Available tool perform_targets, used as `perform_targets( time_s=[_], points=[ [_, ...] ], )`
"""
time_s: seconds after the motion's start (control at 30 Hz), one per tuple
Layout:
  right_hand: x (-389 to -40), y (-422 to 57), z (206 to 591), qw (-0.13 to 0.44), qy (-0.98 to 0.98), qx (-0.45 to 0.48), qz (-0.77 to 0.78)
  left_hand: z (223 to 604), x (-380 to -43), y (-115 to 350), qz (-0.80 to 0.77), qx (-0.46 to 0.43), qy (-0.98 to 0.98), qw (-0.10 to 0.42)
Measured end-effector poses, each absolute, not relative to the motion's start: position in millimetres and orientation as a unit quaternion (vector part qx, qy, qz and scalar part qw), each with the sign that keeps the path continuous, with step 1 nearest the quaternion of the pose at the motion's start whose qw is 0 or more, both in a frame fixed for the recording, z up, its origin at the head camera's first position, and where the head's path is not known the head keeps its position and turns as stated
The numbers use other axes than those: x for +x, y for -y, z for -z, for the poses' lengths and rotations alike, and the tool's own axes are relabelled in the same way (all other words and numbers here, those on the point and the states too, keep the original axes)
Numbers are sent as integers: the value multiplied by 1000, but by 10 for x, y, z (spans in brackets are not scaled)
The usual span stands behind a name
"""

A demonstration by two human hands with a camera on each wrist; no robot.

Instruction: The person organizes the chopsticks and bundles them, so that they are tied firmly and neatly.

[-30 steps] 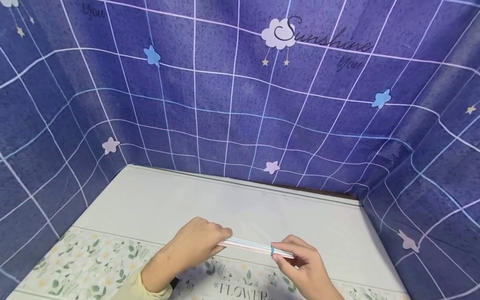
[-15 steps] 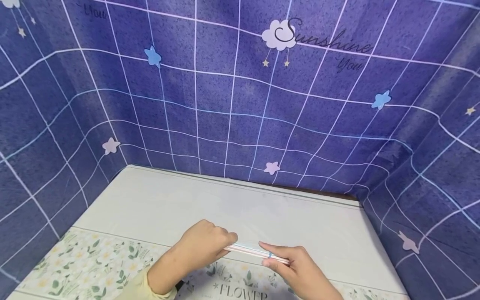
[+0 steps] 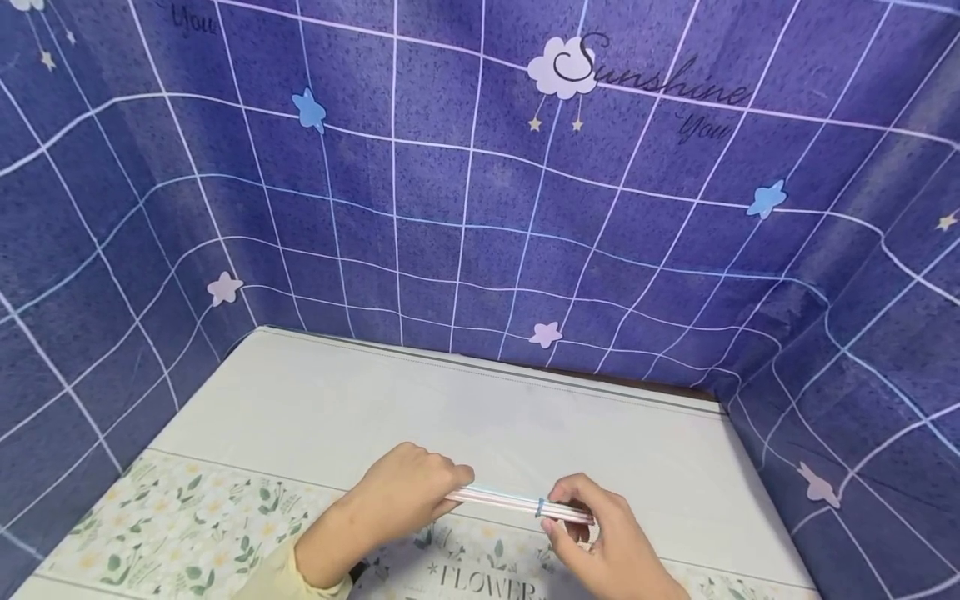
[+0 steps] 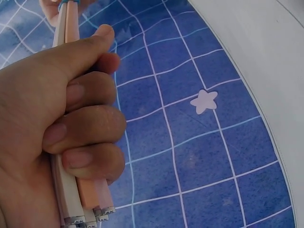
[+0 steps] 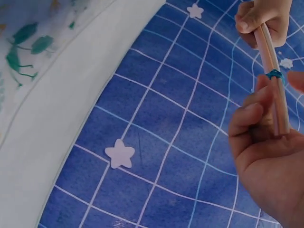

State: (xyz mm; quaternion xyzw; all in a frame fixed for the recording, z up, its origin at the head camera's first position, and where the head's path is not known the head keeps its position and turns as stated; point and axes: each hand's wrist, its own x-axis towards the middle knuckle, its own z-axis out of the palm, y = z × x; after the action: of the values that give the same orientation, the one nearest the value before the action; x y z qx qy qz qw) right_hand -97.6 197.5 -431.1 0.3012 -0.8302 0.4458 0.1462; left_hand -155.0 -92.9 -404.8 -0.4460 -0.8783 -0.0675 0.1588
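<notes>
A bundle of slim pastel sticks (image 3: 495, 498) in white, pink and peach is held up between both hands, slanting slightly down to the right in the head view. My left hand (image 3: 412, 487) grips its left end in a fist. Small toothed metal tips (image 4: 102, 212) poke out below that fist in the left wrist view. A thin blue elastic band (image 5: 274, 74) is wound round the bundle near its other end. Just beyond the band, my right hand (image 3: 607, 533) curls its fingers round this end, index finger above and thumb below; the bundle's end points into the palm.
Below the hands lies a white table cover (image 3: 337, 392) with a floral strip (image 3: 195, 525) and printed lettering. Purple-blue cloth (image 3: 435, 192) with grid lines and stars stands behind and on both sides.
My right fingers reached left past the band half a second ago, then drew back right and curled beside it. My left hand shifted slightly right with the bundle, still gripping it.
</notes>
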Motion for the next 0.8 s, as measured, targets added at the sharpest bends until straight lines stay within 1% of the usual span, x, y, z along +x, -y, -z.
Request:
perform_targets(
  time_s=[0.1,0.2,0.33,0.43,0.47,0.53,0.67,0.8],
  points=[
    [-994,-1982,4345,170,802,326,-471,4044,-1557,932,64,-446,879,159],
    [-998,-1977,4346,164,793,320,-492,4038,-1562,931,63,-448,877,161],
    [-987,-1975,4312,142,792,318,-501,4028,-1556,932,67,-451,876,160],
    [-988,-1974,4307,138,796,339,-482,4020,-1549,920,64,-452,876,157],
    [-986,-1967,4310,144,803,342,-467,4018,-1547,910,60,-453,876,156],
    [-980,-1945,4317,174,824,338,-421,4013,-1543,888,55,-454,876,153],
    [-971,-1873,4313,255,864,321,-294,4020,-1528,847,50,-458,874,152],
    [-979,-1819,4284,303,880,313,-190,4034,-1513,826,40,-464,870,163]
  ],
)
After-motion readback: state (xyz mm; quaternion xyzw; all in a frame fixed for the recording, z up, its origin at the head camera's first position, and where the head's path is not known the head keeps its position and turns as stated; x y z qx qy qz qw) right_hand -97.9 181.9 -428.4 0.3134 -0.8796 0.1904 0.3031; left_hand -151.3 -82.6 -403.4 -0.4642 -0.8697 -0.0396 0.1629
